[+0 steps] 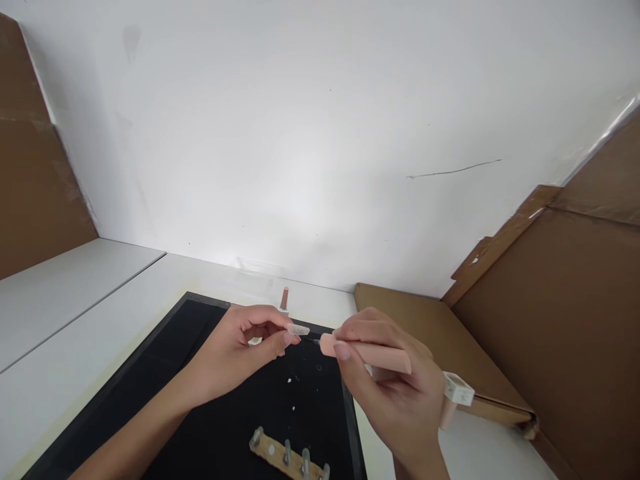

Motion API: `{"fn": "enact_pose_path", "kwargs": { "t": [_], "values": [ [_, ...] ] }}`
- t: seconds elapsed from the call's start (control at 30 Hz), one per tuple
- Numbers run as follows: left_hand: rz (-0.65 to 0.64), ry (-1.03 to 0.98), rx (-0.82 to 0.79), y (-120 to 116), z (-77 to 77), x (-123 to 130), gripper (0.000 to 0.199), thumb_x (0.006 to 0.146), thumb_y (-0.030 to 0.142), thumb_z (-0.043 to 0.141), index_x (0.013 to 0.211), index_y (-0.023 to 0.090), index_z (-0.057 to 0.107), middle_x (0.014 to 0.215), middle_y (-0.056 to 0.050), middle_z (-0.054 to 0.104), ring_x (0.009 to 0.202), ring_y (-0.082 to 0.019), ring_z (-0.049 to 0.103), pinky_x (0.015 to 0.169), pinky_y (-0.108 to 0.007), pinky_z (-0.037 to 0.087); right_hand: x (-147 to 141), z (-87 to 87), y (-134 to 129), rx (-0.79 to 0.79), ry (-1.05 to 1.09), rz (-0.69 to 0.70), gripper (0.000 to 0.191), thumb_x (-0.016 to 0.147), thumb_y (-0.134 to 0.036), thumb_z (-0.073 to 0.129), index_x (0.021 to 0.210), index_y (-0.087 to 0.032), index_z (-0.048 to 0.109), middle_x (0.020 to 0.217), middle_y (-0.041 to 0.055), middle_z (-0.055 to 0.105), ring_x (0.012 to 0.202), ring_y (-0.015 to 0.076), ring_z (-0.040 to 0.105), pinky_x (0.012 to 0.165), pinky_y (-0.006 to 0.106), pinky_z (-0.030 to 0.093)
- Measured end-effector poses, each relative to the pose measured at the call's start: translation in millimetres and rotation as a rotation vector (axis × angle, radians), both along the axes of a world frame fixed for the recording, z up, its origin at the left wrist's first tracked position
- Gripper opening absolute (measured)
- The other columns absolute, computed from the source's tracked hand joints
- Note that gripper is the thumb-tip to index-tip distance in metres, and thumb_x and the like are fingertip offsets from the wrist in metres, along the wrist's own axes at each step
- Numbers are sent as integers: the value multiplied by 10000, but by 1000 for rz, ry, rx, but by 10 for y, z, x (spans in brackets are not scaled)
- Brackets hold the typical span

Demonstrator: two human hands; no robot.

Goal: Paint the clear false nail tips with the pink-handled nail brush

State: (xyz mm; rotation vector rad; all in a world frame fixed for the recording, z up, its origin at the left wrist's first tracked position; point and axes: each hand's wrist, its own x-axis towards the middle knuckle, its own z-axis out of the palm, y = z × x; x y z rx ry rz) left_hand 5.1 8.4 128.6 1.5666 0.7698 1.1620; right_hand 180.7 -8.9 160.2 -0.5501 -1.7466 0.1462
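Observation:
My left hand (257, 340) pinches a translucent false nail tip (299, 329) between thumb and finger. In my right hand (387, 373) is a pale pink nail polish brush (373, 353), gripped by its long cap. Its thin dark bristle end points left, just below the nail tip; whether it touches cannot be told. Under both hands lies a black mat (225, 427). A wooden strip (273, 452) near the front edge of view bears several upright clear nail tips. Behind my left hand stands a nail polish bottle with a pink-brown cap (285, 298).
Right of my right hand is a white-and-pink bottle (459, 390), partly hidden. A flat cardboard box (425, 313) lies behind it. Cardboard walls (40, 153) rise at both sides, and a white wall (300, 133) stands behind. Small white specks dot the mat.

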Motion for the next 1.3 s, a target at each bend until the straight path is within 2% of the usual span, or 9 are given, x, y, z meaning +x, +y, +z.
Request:
{"fn": "enact_pose_path", "kwargs": {
  "t": [0.2, 0.37, 0.57, 0.73, 0.9, 1.03, 1.13, 1.3],
  "values": [
    [-6, -24, 3, -13, -12, -1, 62, 806, 192, 618, 797, 154, 666, 661, 0, 618, 596, -108, 542, 574, -228, 433, -16, 16, -21, 37, -85, 28, 232, 728, -26, 627, 851, -224, 626, 687, 17, 658, 581, 153, 606, 478, 266, 507],
    [-23, 0, 27, -14, 3, 2, 109, 829, 230, 613, 774, 158, 675, 673, -3, 612, 605, -106, 533, 562, -218, 421, 12, 18, -11, 52, -53, -38, 223, 721, 10, 569, 711, -213, 563, 592, -10, 580, 468, 118, 513, 406, 249, 430],
    [-18, -6, 7, -11, 6, 8, 84, 817, 219, 625, 783, 152, 663, 661, 5, 611, 588, -97, 536, 565, -210, 425, 25, 42, -16, 67, -93, 36, 228, 717, -9, 623, 841, -200, 621, 673, 10, 637, 575, 129, 599, 474, 234, 496],
    [-41, 6, 9, -14, 5, 10, 123, 836, 242, 610, 773, 158, 676, 689, -7, 627, 609, -103, 544, 571, -212, 432, 61, 21, 7, 89, -107, -85, 213, 710, 9, 592, 720, -204, 591, 577, -9, 607, 464, 113, 533, 396, 236, 432],
    [-38, 3, -5, -4, 7, 11, 125, 826, 254, 625, 762, 157, 670, 662, 3, 604, 599, -103, 534, 566, -213, 428, 78, 48, -4, 120, -84, 20, 206, 722, -25, 618, 806, -213, 613, 653, 10, 652, 528, 136, 592, 449, 256, 494],
    [-35, -5, 15, -7, 8, 18, 117, 834, 241, 615, 773, 161, 674, 675, 0, 612, 597, -101, 537, 570, -213, 431, 71, 77, -30, 105, -208, -58, 208, 724, -20, 613, 784, -219, 605, 613, -3, 611, 514, 128, 578, 419, 236, 464],
    [-43, 6, 44, -8, 5, 13, 130, 843, 256, 610, 789, 167, 687, 692, -11, 626, 603, -105, 535, 564, -215, 426, 87, 72, -36, 129, -195, -87, 221, 720, -7, 586, 742, -226, 572, 585, -11, 580, 483, 126, 538, 411, 249, 442],
    [-42, 13, 71, -10, 3, 6, 163, 846, 282, 608, 766, 157, 676, 668, -10, 612, 585, -105, 516, 554, -220, 417, 103, 77, -47, 131, -218, -8, 215, 753, -60, 619, 893, -223, 602, 697, 16, 627, 549, 135, 579, 448, 259, 474]
  ]
}}
